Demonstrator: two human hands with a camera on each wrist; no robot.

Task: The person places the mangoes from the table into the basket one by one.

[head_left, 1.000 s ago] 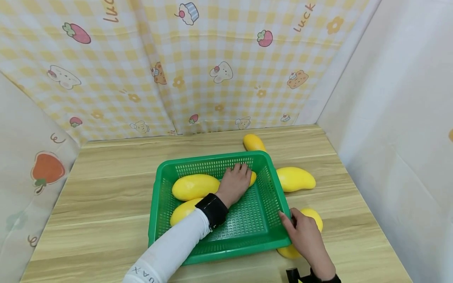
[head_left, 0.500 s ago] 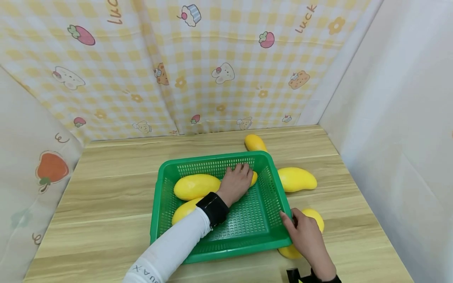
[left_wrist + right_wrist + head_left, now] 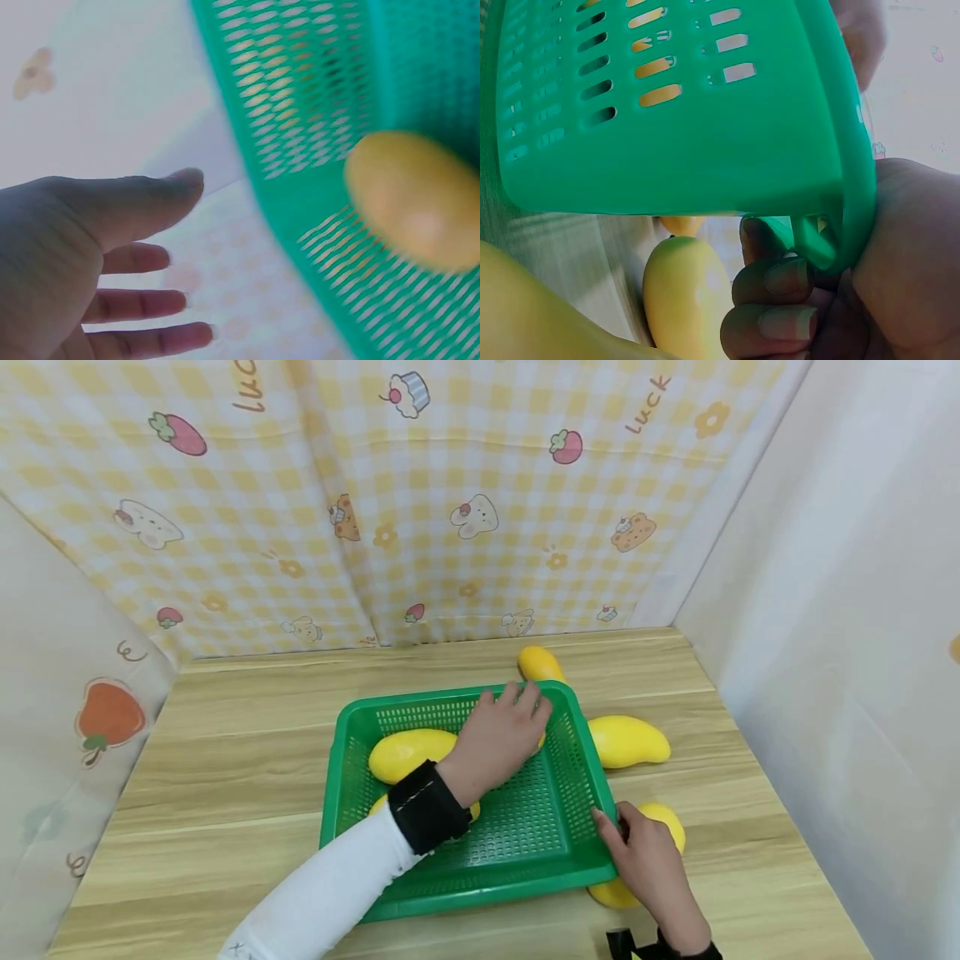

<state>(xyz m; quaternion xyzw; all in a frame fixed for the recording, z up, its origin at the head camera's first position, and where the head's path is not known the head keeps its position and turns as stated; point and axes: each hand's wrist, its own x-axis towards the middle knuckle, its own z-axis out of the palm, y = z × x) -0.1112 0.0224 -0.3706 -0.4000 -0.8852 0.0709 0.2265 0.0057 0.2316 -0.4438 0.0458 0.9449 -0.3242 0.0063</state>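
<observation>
A green plastic basket point(image 3: 491, 895) stands on the wooden table with yellow mangoes in it. One mango point(image 3: 408, 755) lies at its left, and another shows partly beneath my left wrist. My left hand point(image 3: 497, 739) is raised over the basket's back right part, fingers extended and holding nothing. Under it, the end of a third mango point(image 3: 542, 741) peeks out; the left wrist view shows a mango point(image 3: 412, 201) inside the basket, apart from the fingers. My right hand point(image 3: 651, 860) grips the basket's right rim, its fingers point(image 3: 769, 322) curled underneath and the thumb over the top.
Outside the basket, a mango point(image 3: 540, 663) lies behind it and another point(image 3: 628, 741) to its right. More yellow fruit point(image 3: 617, 894) shows beside and below my right hand. A checked cloth point(image 3: 420, 568) hangs behind the table point(image 3: 247, 718), with a white cloth point(image 3: 840, 635) at the right.
My left hand has let go of the mango in the basket's back right corner and risen, its fingers spreading. The right hand keeps its grip on the rim.
</observation>
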